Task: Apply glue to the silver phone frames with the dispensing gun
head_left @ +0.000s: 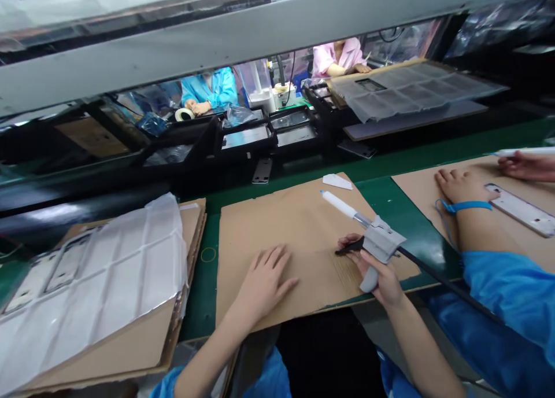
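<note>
My left hand lies flat and open on a brown cardboard sheet, fingers spread, holding nothing. My right hand is closed round the grey handle of a dispensing gun. The gun's white syringe barrel points up and away to the left over the cardboard. A dark hose runs from the gun off to the right. A small white piece lies at the cardboard's far edge.
A stack of cardboard with white plastic trays sits at the left. A co-worker's hand with a blue wrist strap rests on another cardboard at the right, beside a white panel. Black trays line the far side. Other people sit beyond.
</note>
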The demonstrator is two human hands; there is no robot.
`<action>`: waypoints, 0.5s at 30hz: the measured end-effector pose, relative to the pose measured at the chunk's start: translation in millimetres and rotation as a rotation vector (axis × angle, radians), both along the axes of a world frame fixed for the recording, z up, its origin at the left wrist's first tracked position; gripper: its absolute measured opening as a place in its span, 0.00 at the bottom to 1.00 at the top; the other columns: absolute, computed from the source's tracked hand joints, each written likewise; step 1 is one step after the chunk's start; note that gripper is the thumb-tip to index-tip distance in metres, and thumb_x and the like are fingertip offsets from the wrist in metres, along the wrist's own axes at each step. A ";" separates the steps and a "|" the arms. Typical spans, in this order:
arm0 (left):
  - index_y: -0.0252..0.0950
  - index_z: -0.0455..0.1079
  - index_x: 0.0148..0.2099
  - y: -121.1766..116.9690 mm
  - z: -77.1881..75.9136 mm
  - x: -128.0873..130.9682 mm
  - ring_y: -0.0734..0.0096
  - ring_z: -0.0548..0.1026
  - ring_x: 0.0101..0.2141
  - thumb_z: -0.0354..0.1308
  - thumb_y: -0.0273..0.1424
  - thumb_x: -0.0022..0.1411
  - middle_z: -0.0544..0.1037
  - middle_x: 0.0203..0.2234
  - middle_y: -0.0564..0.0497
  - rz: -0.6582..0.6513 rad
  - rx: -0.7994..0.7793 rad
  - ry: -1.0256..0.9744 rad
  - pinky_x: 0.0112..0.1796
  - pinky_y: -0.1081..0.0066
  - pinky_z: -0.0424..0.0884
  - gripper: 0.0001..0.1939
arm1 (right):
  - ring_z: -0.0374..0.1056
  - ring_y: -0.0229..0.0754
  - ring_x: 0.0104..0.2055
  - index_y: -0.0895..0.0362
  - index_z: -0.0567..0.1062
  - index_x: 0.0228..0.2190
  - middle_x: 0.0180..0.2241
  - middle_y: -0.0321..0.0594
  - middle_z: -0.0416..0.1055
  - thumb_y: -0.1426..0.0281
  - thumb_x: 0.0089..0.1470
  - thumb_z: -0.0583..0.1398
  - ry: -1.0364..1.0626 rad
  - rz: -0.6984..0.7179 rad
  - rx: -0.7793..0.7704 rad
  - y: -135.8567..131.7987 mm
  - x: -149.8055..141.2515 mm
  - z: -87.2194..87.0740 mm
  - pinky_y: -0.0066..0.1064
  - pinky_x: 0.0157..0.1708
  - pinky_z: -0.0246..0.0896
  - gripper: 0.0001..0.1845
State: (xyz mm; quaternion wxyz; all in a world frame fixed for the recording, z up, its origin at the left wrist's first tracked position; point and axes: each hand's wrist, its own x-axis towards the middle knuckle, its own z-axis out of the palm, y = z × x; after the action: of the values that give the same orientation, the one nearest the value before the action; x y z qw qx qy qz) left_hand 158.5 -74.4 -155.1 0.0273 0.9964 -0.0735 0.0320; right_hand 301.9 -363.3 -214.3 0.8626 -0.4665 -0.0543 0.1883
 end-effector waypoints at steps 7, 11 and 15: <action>0.37 0.67 0.80 6.9 -11.0 0.3 0.46 0.73 0.73 0.48 0.55 0.86 0.71 0.77 0.37 0.034 -0.020 -0.038 0.71 0.44 0.72 0.35 | 0.72 0.50 0.66 0.59 0.77 0.59 0.62 0.51 0.72 0.50 0.59 0.75 -0.035 0.055 -0.014 0.0 1.5 -13.8 0.41 0.72 0.74 0.37; 0.38 0.67 0.79 8.6 -3.4 3.2 0.48 0.75 0.72 0.49 0.54 0.87 0.73 0.75 0.39 0.025 -0.062 -0.032 0.71 0.47 0.72 0.34 | 0.72 0.51 0.68 0.58 0.76 0.60 0.63 0.51 0.71 0.48 0.58 0.75 -0.037 0.045 -0.040 -2.0 3.9 -12.2 0.42 0.71 0.75 0.39; 0.40 0.69 0.78 5.1 6.4 -6.2 0.50 0.76 0.71 0.52 0.51 0.86 0.75 0.74 0.40 0.070 -0.094 -0.010 0.71 0.49 0.72 0.30 | 0.73 0.52 0.66 0.58 0.78 0.56 0.62 0.50 0.73 0.49 0.51 0.78 0.011 0.063 -0.119 -13.1 0.1 -5.4 0.43 0.71 0.76 0.39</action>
State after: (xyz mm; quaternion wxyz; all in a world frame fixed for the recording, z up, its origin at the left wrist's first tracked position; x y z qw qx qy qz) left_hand 152.4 -69.3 -148.7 0.0725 0.9958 -0.0374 0.0411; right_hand 302.0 -376.4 -219.7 0.8272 -0.5140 -0.0527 0.2207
